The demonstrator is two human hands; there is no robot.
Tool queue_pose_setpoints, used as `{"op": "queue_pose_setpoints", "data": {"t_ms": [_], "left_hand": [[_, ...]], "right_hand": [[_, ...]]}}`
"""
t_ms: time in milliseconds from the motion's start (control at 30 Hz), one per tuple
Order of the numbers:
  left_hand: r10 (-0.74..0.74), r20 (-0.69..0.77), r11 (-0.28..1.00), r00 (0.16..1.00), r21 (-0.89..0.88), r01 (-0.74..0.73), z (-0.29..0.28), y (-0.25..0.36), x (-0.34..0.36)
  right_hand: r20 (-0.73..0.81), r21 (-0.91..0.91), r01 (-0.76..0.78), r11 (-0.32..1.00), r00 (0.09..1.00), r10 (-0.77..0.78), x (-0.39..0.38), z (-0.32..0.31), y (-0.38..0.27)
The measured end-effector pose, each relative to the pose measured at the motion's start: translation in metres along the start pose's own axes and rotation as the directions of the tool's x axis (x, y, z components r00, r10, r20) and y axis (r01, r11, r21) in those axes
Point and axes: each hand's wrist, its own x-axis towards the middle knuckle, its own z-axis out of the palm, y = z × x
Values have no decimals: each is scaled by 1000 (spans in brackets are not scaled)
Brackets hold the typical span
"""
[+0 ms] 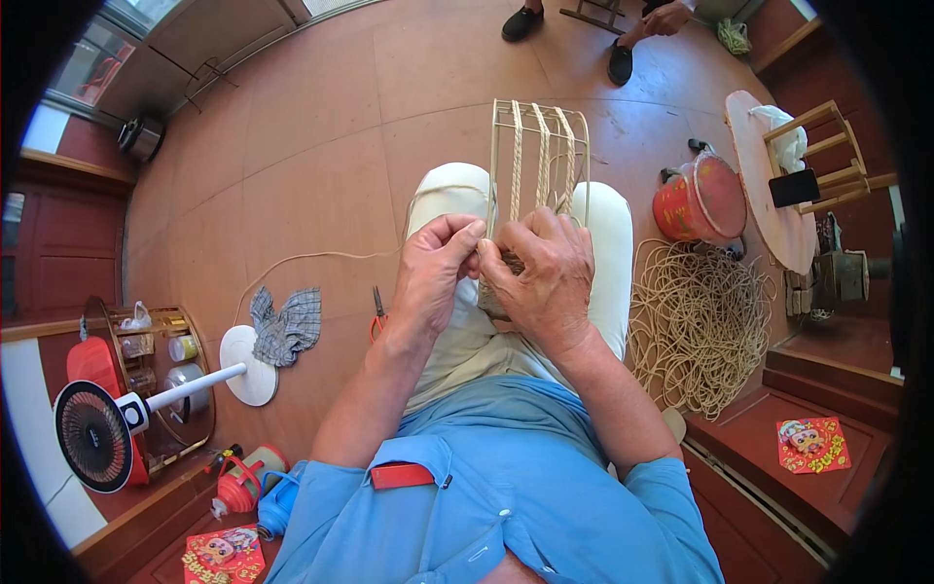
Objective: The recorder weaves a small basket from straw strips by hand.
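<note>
A wire frame (541,107) with several lengthwise braided cord strands (516,151) rests between the white-trousered knees, its near part partly hidden by woven cord and fingers. My left hand (440,263) is closed at the frame's left side, thumb and index finger pinched on thin cord. My right hand (540,273) lies over the frame, fingers curled into it, its thumb nearly meeting my left thumb; exactly what its fingertips grip is partly hidden. A loose cord (321,254) trails leftward across the floor from near the left knee.
A big rope heap (700,321) and red bucket (699,200) sit right, beside a round board (749,136). Orange scissors (378,316), a checked cloth (282,331), fan (94,435) and flasks (238,487) are left. Another person's legs and hand (666,19) appear at the top.
</note>
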Motion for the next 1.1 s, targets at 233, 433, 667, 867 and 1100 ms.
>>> {"op": "queue_pose_setpoints", "data": {"t_ms": [233,433,667,867,1100], "left_hand": [[-40,105,996,994,-81,49,0,-4,-1],[9,69,994,998,-107,-2,14,-7,-8],[53,59,991,997,-123,-46,0,-25,-7],[223,-7,964,975,153,-220,12,-20,-30],[418,59,685,907,635,-357,12,0,-36]], "right_hand": [[71,69,-86,994,994,82,6,-12,5],[90,35,-55,998,995,52,14,-10,10],[153,195,-260,946,960,233,20,-9,11],[199,331,-222,917,967,162,-6,-37,20],[128,243,-189,951,979,161,-17,-46,35]]}}
